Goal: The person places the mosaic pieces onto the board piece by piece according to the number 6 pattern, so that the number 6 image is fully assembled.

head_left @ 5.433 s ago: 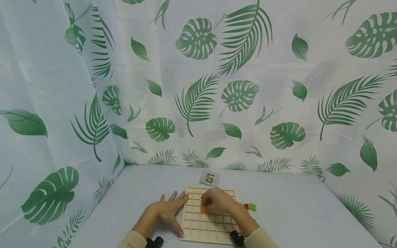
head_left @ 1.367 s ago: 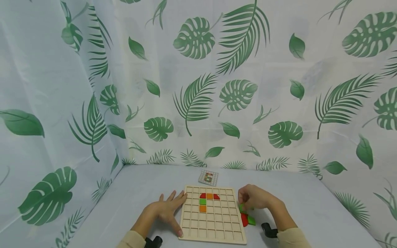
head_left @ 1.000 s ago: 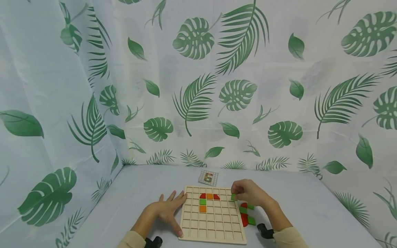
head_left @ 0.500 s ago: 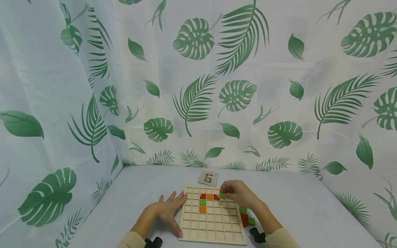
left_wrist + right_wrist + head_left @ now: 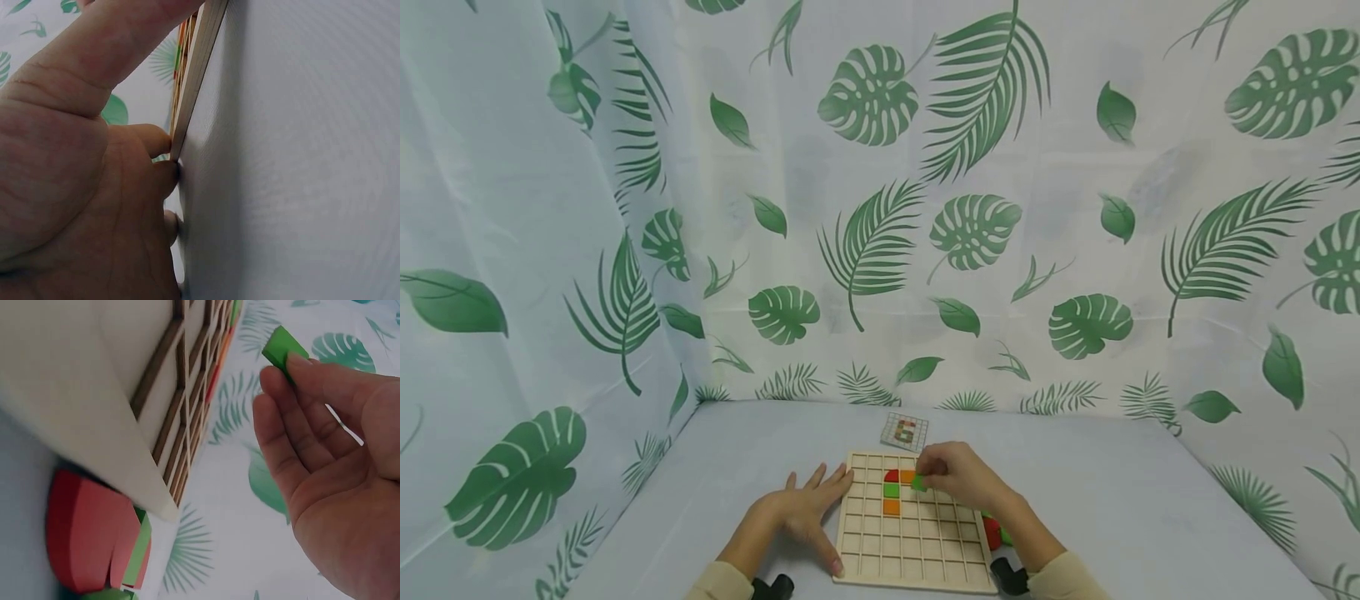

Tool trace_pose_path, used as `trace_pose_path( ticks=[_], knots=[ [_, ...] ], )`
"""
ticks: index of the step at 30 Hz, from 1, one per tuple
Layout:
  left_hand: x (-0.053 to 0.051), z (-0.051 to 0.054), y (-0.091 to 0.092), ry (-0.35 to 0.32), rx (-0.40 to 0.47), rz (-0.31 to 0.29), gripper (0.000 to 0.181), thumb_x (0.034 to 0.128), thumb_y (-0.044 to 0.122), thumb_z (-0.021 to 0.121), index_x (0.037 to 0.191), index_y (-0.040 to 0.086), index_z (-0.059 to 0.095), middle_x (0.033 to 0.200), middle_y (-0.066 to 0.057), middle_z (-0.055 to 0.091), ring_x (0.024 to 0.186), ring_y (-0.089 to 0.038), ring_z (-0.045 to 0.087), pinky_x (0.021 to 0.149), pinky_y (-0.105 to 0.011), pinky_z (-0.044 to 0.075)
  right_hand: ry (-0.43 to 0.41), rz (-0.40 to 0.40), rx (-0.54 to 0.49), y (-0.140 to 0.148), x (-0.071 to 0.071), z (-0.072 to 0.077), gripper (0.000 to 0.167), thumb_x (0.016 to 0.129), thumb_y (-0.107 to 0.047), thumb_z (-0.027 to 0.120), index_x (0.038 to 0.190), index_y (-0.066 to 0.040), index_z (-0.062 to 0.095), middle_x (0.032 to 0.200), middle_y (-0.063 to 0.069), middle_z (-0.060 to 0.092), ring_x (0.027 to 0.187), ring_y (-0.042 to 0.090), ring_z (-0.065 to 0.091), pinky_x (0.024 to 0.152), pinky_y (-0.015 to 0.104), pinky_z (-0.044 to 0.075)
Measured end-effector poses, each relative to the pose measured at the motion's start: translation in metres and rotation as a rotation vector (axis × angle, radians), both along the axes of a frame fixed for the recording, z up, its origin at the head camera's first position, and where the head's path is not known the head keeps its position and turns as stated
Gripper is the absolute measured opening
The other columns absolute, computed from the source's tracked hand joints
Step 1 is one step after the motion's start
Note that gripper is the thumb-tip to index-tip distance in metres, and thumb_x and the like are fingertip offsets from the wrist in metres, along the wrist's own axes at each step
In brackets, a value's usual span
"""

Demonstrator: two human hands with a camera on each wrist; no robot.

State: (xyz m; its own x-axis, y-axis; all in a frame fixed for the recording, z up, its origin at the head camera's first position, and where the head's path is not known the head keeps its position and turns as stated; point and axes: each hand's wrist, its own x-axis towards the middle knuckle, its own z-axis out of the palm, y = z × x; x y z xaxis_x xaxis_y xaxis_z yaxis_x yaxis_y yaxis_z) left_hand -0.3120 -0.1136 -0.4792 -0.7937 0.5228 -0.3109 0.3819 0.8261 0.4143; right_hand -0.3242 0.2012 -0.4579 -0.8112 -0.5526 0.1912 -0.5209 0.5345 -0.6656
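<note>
A wooden grid board [image 5: 917, 550] lies on the table. My left hand [image 5: 801, 510] rests with spread fingers along its left edge; in the left wrist view the thumb and fingertips touch the board's side [image 5: 199, 75]. Between thumb and fingers my right hand [image 5: 958, 477] pinches a green square tile [image 5: 284, 349], held above the upper part of the grid. Set in the grid are a red rounded tile [image 5: 892, 476], an orange tile [image 5: 907, 477], a green tile [image 5: 891, 491] and a second orange tile [image 5: 891, 507]. The right hand hides part of the top row.
Loose red tiles [image 5: 84, 531] and green tiles [image 5: 139, 547] lie off the board's right edge, partly behind the right forearm. A small pattern card [image 5: 904, 431] lies beyond the board. Leaf-printed cloth [image 5: 880, 250] hangs behind the table.
My right hand picked up the green tile right of the board and carried it left over the grid, near the top-row tiles. The left hand has stayed in place.
</note>
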Motion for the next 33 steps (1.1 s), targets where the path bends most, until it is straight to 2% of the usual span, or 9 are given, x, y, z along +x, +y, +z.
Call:
trace_pose_path(
  ticks=[7,14,23,33],
  knots=[
    [0.0,0.0,0.0,0.005,-0.001,-0.001,0.134,0.0641,0.057,0.095,0.168,0.025,0.018,0.177,-0.002,0.008,0.163,-0.038,0.0,0.121,-0.077,-0.003,-0.039,0.023,0.012,-0.006,0.002,0.0,0.008,0.093,-0.002,0.074,0.095,-0.01,0.076,0.09,0.003,0.075,0.075,0.016,0.066,0.067,0.023,0.055],
    [0.001,0.001,0.0,-0.001,0.008,-0.001,0.134,0.0639,0.056,0.096,0.168,0.024,0.017,0.177,-0.003,0.008,0.163,-0.038,-0.001,0.121,-0.077,-0.003,-0.049,0.03,0.06,-0.009,0.001,-0.001,0.011,0.091,-0.001,0.077,0.092,-0.012,0.077,0.088,0.002,0.074,0.074,0.007,0.061,0.067,0.023,0.054],
    [0.001,0.002,0.0,-0.006,0.014,0.002,0.135,0.0637,0.054,0.096,0.168,0.024,0.017,0.177,-0.004,0.008,0.163,-0.038,-0.001,0.121,-0.077,-0.004,-0.026,0.065,0.086,-0.015,0.002,-0.004,0.014,0.087,0.005,0.078,0.089,-0.008,0.076,0.087,0.003,0.075,0.073,0.007,0.063,0.065,0.022,0.055],
    [0.001,0.001,0.0,0.0,0.005,-0.001,0.134,0.0638,0.055,0.096,0.168,0.023,0.018,0.177,-0.004,0.008,0.163,-0.039,0.0,0.121,-0.078,-0.003,-0.021,0.08,0.097,-0.015,0.0,-0.007,0.015,0.086,0.005,0.079,0.088,-0.009,0.076,0.086,0.0,0.074,0.074,0.005,0.065,0.066,0.021,0.056]
  ],
)
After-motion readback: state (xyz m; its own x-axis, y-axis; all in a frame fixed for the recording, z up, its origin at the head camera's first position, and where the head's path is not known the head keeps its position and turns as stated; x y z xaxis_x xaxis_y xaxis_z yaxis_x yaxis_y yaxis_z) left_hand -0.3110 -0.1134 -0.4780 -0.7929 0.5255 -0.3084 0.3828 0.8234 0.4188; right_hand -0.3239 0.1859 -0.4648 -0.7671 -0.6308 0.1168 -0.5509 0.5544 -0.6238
